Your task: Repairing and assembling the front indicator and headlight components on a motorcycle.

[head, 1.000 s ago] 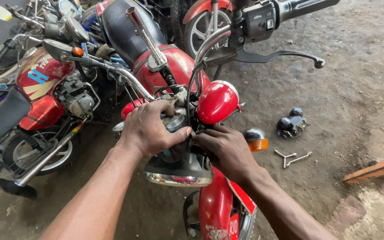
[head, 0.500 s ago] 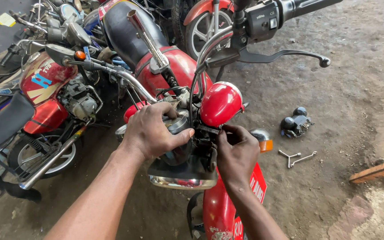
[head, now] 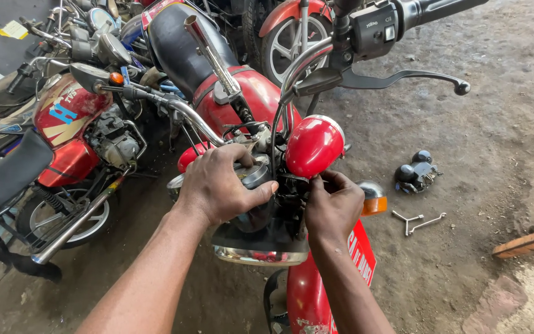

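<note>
I see the left hand arched palm-down, gripping the headlight housing at the red motorcycle's front. The right hand, fingers curled, pinches wiring just below the red gauge pod, beside that housing.

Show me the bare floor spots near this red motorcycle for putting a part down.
Free: the dirt floor right of the red motorcycle, beyond the black parts cluster and metal Y-shaped wrench; also the patch between that wrench and the orange brick. Crowded: the left, packed with parked motorcycles, and around both hands at the headlight.
</note>
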